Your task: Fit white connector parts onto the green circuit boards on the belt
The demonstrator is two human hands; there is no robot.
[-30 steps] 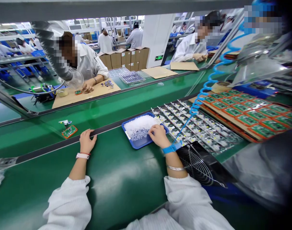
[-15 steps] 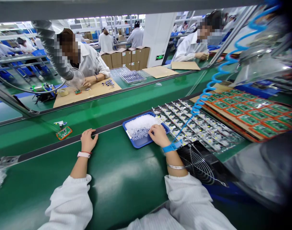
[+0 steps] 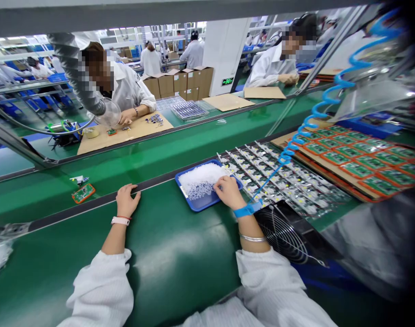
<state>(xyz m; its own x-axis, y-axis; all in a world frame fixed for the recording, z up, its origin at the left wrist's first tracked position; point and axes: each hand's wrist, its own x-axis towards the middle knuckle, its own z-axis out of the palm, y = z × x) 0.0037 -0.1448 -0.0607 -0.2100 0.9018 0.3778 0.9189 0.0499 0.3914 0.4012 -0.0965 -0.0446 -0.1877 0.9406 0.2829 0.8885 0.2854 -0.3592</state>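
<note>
My left hand (image 3: 127, 201) rests on the dark rail at the edge of the green work surface (image 3: 166, 245). Its thumb stands apart from the fingers, and it holds nothing. At the near right side of a blue tray (image 3: 198, 209), my right hand (image 3: 229, 191) has its fingers curled together over the contents. Whatever is between those fingertips is too small to make out. Tiny whitish plastic pieces (image 3: 204, 175) lie heaped towards the tray's far side and scattered thinly nearer me. A blue wrist strap (image 3: 247, 210) with a coiled cord is around my right wrist.
Rows of small white-and-metal assemblies (image 3: 282, 175) lie right of the tray, beside a black fan (image 3: 285, 231). Orange-edged circuit boards (image 3: 360, 159) are stacked further right. One board (image 3: 83, 193) sits on the green belt (image 3: 146, 159). A co-worker (image 3: 125, 91) sits opposite.
The single orange-edged board and the small white part beside it have shifted left along the belt. My right hand stays at the tray, fingers still curled; my left hand keeps its place.
</note>
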